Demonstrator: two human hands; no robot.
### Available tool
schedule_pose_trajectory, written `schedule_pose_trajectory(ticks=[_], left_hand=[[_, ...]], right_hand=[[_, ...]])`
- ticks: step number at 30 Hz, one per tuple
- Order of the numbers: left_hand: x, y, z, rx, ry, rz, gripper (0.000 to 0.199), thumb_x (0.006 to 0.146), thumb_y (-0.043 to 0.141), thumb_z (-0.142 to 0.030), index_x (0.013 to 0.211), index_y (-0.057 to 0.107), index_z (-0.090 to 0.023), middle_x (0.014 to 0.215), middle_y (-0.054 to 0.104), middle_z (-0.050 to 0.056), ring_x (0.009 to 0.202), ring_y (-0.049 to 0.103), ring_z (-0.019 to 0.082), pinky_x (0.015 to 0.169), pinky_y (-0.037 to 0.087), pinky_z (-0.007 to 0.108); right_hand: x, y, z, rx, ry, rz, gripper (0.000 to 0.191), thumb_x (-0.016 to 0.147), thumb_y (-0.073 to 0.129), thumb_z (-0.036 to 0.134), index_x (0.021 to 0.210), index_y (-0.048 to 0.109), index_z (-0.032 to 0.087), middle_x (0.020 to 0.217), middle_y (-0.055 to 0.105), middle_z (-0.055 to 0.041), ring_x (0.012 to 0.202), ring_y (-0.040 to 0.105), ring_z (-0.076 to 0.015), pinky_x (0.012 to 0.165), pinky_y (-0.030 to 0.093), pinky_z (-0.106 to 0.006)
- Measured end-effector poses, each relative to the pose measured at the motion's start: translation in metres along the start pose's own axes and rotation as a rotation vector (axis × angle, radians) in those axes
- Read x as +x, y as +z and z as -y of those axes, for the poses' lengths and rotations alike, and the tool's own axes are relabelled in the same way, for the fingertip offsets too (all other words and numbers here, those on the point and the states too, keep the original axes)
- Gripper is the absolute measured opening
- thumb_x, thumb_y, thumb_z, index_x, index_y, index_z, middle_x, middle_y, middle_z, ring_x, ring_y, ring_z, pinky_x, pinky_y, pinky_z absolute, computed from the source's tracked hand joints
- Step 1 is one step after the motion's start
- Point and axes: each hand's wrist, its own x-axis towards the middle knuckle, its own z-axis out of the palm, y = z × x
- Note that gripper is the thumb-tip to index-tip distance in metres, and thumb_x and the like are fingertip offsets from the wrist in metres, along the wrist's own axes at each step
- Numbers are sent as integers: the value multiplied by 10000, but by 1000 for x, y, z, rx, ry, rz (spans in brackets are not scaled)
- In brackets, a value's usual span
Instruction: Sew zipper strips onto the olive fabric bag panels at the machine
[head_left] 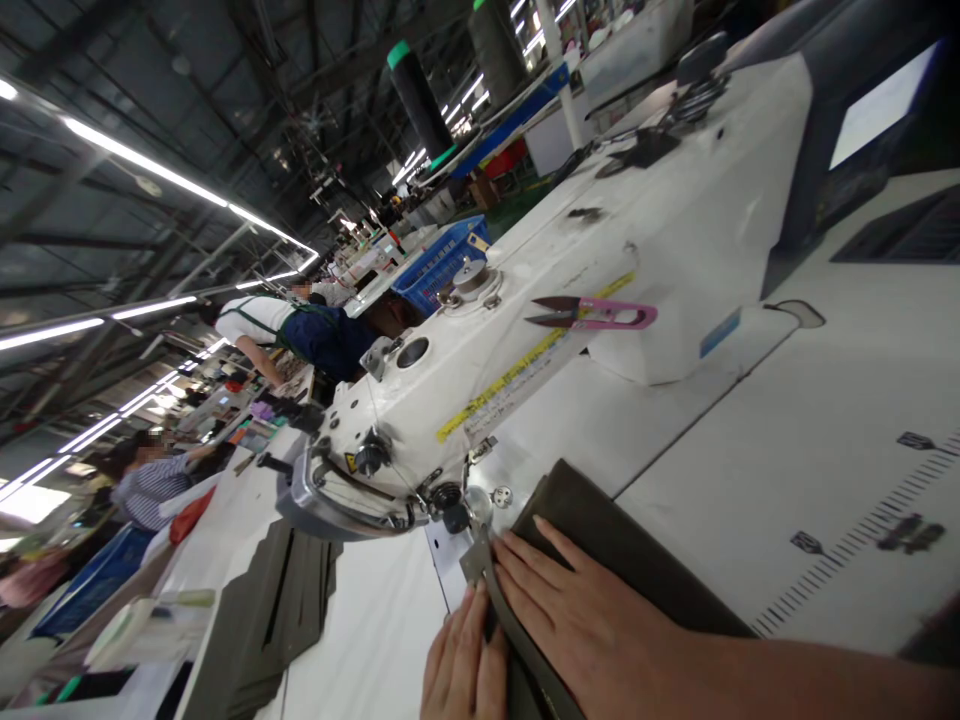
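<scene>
A piece of dark olive cloth lies folded at the needle area of a white sewing machine. My right hand rests flat on it, fingers stretched toward the presser foot. Close beside, at the bottom of the view, my left hand has its fingers extended along the cloth's left part, fingertips just short of the foot. A raised strip of the cloth runs between the two hands. The needle and foot are partly hidden and blurred. Pink thread snips lie on the machine's arm.
Left of the machine head lies a stack of olive cut pieces. A printed ruler scale marks the white table at right. Beyond stand a blue basket and a black thread cone. Two people work at the left.
</scene>
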Motion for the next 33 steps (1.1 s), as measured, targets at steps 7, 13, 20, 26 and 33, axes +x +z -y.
schedule_pose_trajectory(ticks=[7,13,20,26,33], left_hand=[[2,-9,-2,-49,-1,78,364,886,316,-111,1191,514,-122,1170,599,141,1100,557,222,801,545,351],[10,-13,-21,-19,-163,-41,310,940,301,-138,1043,594,-141,1096,617,132,1035,578,228,794,529,382],[24,16,-16,-70,-259,-113,284,942,328,-130,972,610,-138,1049,629,96,1005,586,206,884,483,388],[39,38,1,-76,-261,-134,264,941,342,-134,996,600,-131,1027,632,88,1010,588,190,913,475,372],[39,41,2,-57,-227,-213,320,942,281,-104,1001,595,-90,985,636,123,986,599,201,856,508,357]], right_hand=[[-10,4,3,-12,-45,-33,567,825,409,201,1376,335,93,1333,463,-139,1245,380,-258,1026,266,-455],[-13,11,2,-88,-145,-28,590,830,405,196,1403,286,127,1373,418,-107,1245,385,-256,1001,329,-429],[-5,25,-19,-213,-211,-57,597,816,405,172,1396,288,93,1353,434,-130,1248,387,-253,975,353,-438],[12,30,-40,-253,-237,-67,593,820,405,152,1396,279,85,1311,478,-144,1181,474,-238,964,373,-431],[11,33,-47,-204,-254,2,627,802,425,165,1406,267,101,1343,445,-123,1219,432,-244,988,378,-421]])
